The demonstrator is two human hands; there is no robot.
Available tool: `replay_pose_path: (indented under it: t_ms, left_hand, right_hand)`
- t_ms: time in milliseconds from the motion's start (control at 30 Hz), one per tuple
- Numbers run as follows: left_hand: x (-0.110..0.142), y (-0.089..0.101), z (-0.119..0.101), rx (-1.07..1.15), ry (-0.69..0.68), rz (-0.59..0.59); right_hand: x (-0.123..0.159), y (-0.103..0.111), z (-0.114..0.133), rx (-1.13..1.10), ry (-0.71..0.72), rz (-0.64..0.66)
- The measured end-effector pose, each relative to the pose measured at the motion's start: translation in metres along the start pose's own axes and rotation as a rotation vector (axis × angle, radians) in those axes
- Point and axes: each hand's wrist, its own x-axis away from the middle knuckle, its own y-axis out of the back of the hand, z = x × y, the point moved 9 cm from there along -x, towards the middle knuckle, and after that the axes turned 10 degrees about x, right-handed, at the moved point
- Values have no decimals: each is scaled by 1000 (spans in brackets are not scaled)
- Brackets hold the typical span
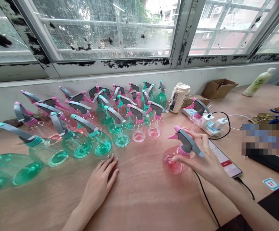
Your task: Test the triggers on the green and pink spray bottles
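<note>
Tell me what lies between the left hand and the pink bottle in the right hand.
In the head view, only wooden tabletop separates the left hand from the pink bottle.

translucent pink spray bottle [184, 150], held

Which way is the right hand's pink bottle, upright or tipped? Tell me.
Roughly upright: the pink bottle in the right hand has its spray head above its rounded body.
</note>
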Motion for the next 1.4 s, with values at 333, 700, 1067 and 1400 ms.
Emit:
replay_pose_path:
  t_ms: [333,700,1067,1400]
  left_hand:
    - [0,1,-3,-23,5,1]
    - [1,-1,-3,2,26,12]
    - [3,-3,-4,5,41,36]
    - [4,-4,-2,-4,35,13]
  right_hand:
    - [-30,-21,20,-543,10,158]
    - [-39,-54,106,-824,276,283]
    - [-53,-70,120,-793,307,269]
    - [-52,-63,126,-732,354,231]
